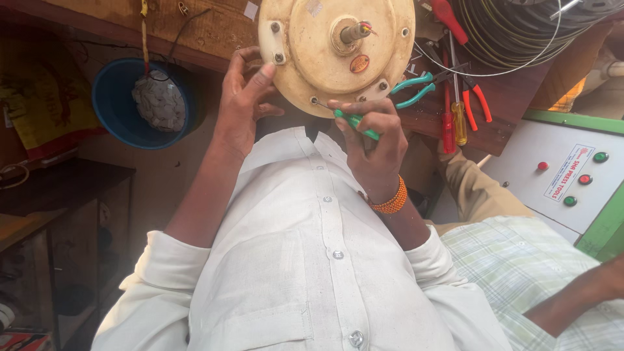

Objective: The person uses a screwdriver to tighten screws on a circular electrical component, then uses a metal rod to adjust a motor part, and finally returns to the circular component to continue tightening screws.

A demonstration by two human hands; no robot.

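Hands work on one round cream motor housing (325,49) that rests on the edge of a wooden bench (507,107). Left hand (242,104) cups the housing's left rim, thumb pressed flat on its face and fingers curled behind the edge. Right hand (370,140) sits just below the housing, fingers pinched round one green-handled screwdriver (354,122) whose tip meets a screw at the housing's lower rim. An orange bead bracelet (390,201) circles that wrist.

Four screws show on the housing's face, and one shaft (354,31) with coloured wires stands from its centre. Right of the housing lie one pair of teal-handled pliers (413,91), one pair of red-handled pliers (480,101) and two more screwdrivers, one red (448,123) and one yellow (459,120). Further right, a white control panel (559,175) carries four round buttons, two red and two green. Left of the housing sits one blue bowl (117,107).
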